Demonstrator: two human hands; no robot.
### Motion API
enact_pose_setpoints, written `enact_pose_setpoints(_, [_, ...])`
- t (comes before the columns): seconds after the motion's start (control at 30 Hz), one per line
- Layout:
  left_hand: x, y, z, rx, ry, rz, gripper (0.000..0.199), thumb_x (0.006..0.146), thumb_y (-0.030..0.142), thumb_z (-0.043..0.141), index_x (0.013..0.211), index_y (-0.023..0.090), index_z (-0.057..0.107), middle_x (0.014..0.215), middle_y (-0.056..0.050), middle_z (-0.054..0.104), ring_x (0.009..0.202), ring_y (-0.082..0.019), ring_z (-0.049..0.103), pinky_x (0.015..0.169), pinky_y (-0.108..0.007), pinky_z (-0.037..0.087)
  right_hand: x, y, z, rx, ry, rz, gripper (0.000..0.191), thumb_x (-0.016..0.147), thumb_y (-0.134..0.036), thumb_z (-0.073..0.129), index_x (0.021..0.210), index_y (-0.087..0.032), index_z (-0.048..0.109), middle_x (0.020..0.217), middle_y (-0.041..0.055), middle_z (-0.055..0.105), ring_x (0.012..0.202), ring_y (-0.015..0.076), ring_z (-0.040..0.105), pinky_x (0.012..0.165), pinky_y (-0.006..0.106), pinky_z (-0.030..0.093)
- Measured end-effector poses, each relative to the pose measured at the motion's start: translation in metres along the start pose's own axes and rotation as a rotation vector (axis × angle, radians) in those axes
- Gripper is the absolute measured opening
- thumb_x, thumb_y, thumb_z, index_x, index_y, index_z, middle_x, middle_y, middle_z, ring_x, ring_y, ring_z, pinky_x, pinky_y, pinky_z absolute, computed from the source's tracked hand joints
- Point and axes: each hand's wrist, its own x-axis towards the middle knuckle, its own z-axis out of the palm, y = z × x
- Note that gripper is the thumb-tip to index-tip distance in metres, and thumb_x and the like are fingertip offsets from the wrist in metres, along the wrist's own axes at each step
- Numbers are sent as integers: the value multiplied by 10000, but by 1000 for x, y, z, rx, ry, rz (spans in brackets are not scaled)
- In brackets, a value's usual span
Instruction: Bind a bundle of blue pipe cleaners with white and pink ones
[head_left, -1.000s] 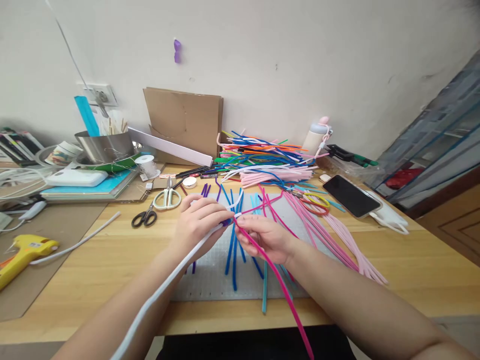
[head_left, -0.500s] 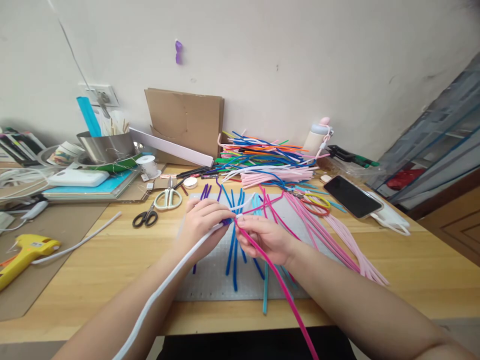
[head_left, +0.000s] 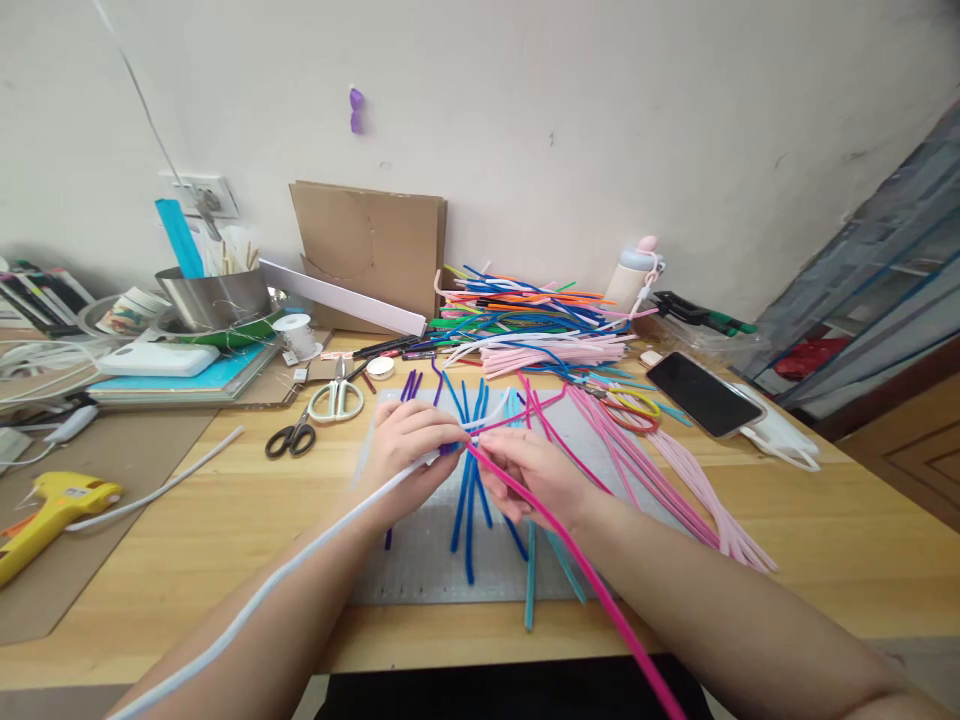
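Observation:
My left hand (head_left: 417, 446) pinches a white pipe cleaner (head_left: 277, 575), whose long tail runs down across my left forearm. A bit of purple shows beneath the left fingertips. Close beside it, my right hand (head_left: 534, 474) is closed at a magenta pipe cleaner (head_left: 577, 560) that crosses the white one between my fingertips. The magenta tail passes over my right wrist toward the bottom edge. Exactly how the two are joined is hidden by the fingers. Below, blue pipe cleaners (head_left: 470, 520) and light-blue ones (head_left: 530, 580) lie on a grey cutting mat (head_left: 420, 575).
Behind lies a heap of coloured pipe cleaners (head_left: 540, 310). Pink pipe cleaners (head_left: 675, 490) fan out at right, near a phone (head_left: 705, 393). White-handled scissors (head_left: 337, 398), black-handled scissors (head_left: 291, 438) and a yellow glue gun (head_left: 60, 510) are at left. Cardboard (head_left: 367, 250) leans on the wall.
The white tail has swung left and the magenta tail has swung right. The magenta pipe cleaner's crossing has shifted slightly toward my left fingertips. Both hands stay nearly in place.

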Motion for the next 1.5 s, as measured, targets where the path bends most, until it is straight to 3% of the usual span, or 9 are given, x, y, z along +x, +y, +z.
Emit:
enact_pose_setpoints(0.1, [-1, -5, 6, -80, 6, -62, 129, 784, 271, 544, 822, 239, 663, 853, -20, 687, 829, -162, 582, 826, -351, 336, 1, -2, -4, -350, 274, -351, 150, 787, -339, 506, 767, -191, 522, 559, -33, 502, 438, 88, 448, 415, 206, 333])
enact_pose_setpoints(0.2, [-1, -9, 13, -264, -66, -210, 127, 745, 304, 588, 787, 220, 674, 804, -22, 688, 798, -172, 599, 808, -337, 378, 1, -4, -8, -730, 330, -608, 173, 725, -245, 588, 892, -208, 563, 831, 26, 562, 741, 147, 506, 652, 260, 393])
enact_pose_setpoints(0.47, [-5, -9, 18, -830, -265, -832, 329, 599, 376, 710, 844, 170, 629, 648, -8, 645, 575, -146, 575, 523, -249, 408, 9, -5, -11, -578, 196, -352, 136, 771, -303, 540, 801, -174, 572, 739, 6, 580, 692, 138, 533, 644, 263, 395])
enact_pose_setpoints(0.63, [1, -16, 9, -1093, -72, -891, 211, 611, 263, 725, 767, 155, 632, 709, 0, 655, 644, -118, 596, 597, -224, 447, 12, -17, -32, -387, 123, -191, 252, 808, -362, 473, 818, -141, 596, 721, 41, 627, 660, 135, 579, 600, 248, 382])
enact_pose_setpoints(0.83, [11, -32, -4, -1478, 454, -1095, 75, 688, 138, 635, 762, 134, 625, 677, -15, 667, 590, -116, 616, 593, -235, 501, 25, -16, -56, -244, 567, -515, 123, 739, -291, 552, 754, -171, 573, 677, -2, 597, 637, 107, 535, 591, 224, 381])
enact_pose_setpoints(0.93, [10, -37, -5, -1648, 554, -1147, 36, 710, 149, 617, 742, 140, 602, 639, -6, 649, 536, -108, 592, 511, -221, 477, 29, -13, -64, -55, 595, -507, 92, 693, -236, 581, 766, -189, 550, 649, -25, 573, 547, 83, 500, 469, 189, 325])
enact_pose_setpoints(1.1, [1, -28, -5, -1818, 134, -1045, 103, 711, 213, 631, 761, 125, 608, 647, -24, 629, 528, -110, 577, 500, -221, 463, 25, -20, -68, 250, 247, -147, 97, 702, -255, 567, 751, -176, 536, 609, -32, 548, 431, 51, 446, 349, 153, 211])
enact_pose_setpoints(1.3, [-7, -16, 7, -1607, -552, -956, 127, 654, 174, 690, 747, 111, 632, 628, -29, 627, 578, -127, 593, 554, -214, 456, 8, -7, -26, -14, -205, 163, 319, 763, -449, 520, 723, -134, 541, 550, 16, 585, 369, 88, 520, 276, 142, 187])
enact_pose_setpoints(1.5, [-7, -20, 16, -1507, -645, -883, 168, 655, 199, 692, 792, 118, 639, 748, -63, 672, 672, -161, 623, 631, -239, 466, 7, 12, -6, -105, -181, 192, 218, 726, -328, 606, 709, -167, 460, 517, -24, 576, 338, 68, 499, 268, 122, 190])
